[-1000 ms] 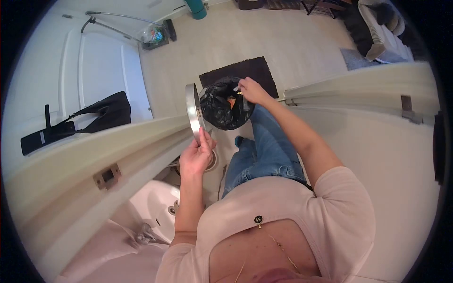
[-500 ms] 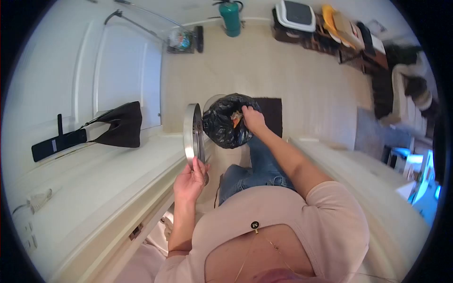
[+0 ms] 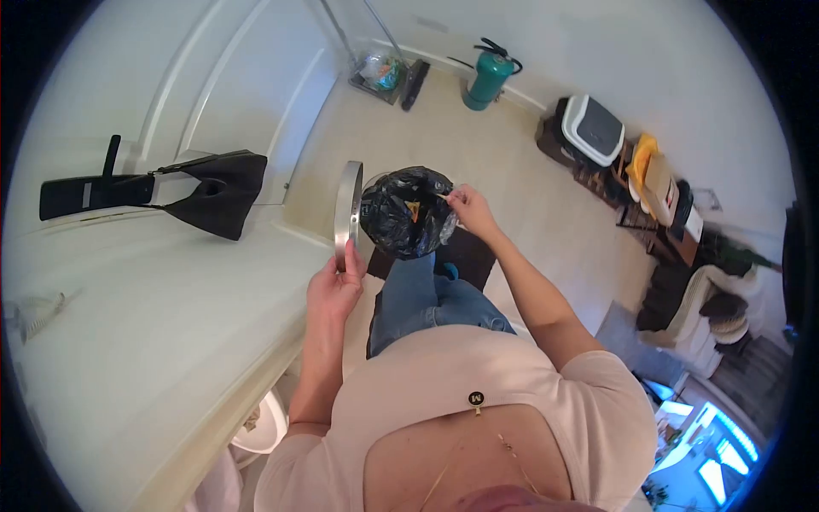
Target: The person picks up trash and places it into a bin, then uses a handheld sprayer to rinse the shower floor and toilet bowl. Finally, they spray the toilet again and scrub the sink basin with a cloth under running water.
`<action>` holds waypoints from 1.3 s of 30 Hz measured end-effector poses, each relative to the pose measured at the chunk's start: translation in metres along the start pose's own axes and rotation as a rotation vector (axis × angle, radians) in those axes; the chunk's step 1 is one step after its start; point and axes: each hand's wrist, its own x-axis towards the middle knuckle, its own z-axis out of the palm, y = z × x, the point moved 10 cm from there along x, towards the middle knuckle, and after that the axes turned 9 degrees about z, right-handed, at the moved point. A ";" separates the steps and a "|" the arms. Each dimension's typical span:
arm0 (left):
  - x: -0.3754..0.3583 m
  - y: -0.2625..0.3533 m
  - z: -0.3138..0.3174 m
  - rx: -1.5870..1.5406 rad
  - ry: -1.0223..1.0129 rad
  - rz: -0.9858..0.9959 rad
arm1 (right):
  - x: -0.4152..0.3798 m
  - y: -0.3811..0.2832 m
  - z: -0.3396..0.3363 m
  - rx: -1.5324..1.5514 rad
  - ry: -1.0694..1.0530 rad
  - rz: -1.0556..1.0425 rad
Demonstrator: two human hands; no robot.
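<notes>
A trash bin lined with a black plastic bag (image 3: 397, 226) is in front of my legs, its opening facing up. Orange and pale scraps (image 3: 414, 211) lie inside. My right hand (image 3: 471, 209) is closed at the right side of the bin's rim, pinching the lined edge; a small pale strip shows at the fingertips. To the left of the bin, a round silver lid (image 3: 348, 200) is tipped up on its edge. My left hand (image 3: 337, 286) grips that lid at its lower end, thumb and fingers on its rim.
A dark mat (image 3: 479, 256) lies on the floor under the bin. A dark bag (image 3: 226, 192) hangs from the door handle at left. A broom and dustpan (image 3: 380, 77), a green fire extinguisher (image 3: 489, 78) and a white-lidded box (image 3: 593, 130) stand along the far wall.
The view has turned, and the door frame at right has left it. The bin and lid have moved along with my hands. My right hand stays at the rim.
</notes>
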 end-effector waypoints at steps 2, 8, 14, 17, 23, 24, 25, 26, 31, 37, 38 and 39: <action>0.018 0.002 0.022 -0.085 -0.004 -0.019 | 0.031 -0.009 -0.006 0.109 -0.056 0.035; 0.082 0.013 0.065 -0.164 0.075 -0.034 | 0.104 -0.075 -0.026 0.172 -0.093 0.045; 0.164 0.042 0.096 -0.304 0.077 0.040 | 0.182 -0.117 0.010 -0.002 -0.178 -0.032; 0.211 0.063 0.110 -0.348 -0.022 0.139 | 0.219 -0.127 0.041 -0.053 -0.331 0.023; 0.303 0.125 0.082 -0.385 0.036 0.475 | 0.325 -0.142 0.091 -0.419 -0.575 -0.158; 0.316 0.136 0.073 -0.376 0.057 0.531 | 0.342 -0.145 0.094 -0.481 -0.595 -0.182; 0.329 0.142 0.065 -0.403 0.092 0.533 | 0.362 -0.150 0.097 -0.551 -0.615 -0.206; 0.341 0.148 0.059 -0.435 0.119 0.523 | 0.382 -0.153 0.100 -0.626 -0.634 -0.237; 0.365 0.164 0.059 -0.534 0.179 0.557 | 0.474 -0.153 0.110 -0.630 -0.557 -0.360; 0.390 0.210 0.018 -0.471 0.187 0.796 | 0.515 -0.110 0.133 -0.699 -0.546 -0.368; 0.389 0.219 0.018 -0.490 0.152 0.819 | 0.521 -0.098 0.143 -0.700 -0.554 -0.369; 0.390 0.234 0.005 -0.511 0.122 0.842 | 0.522 -0.084 0.153 -0.705 -0.566 -0.315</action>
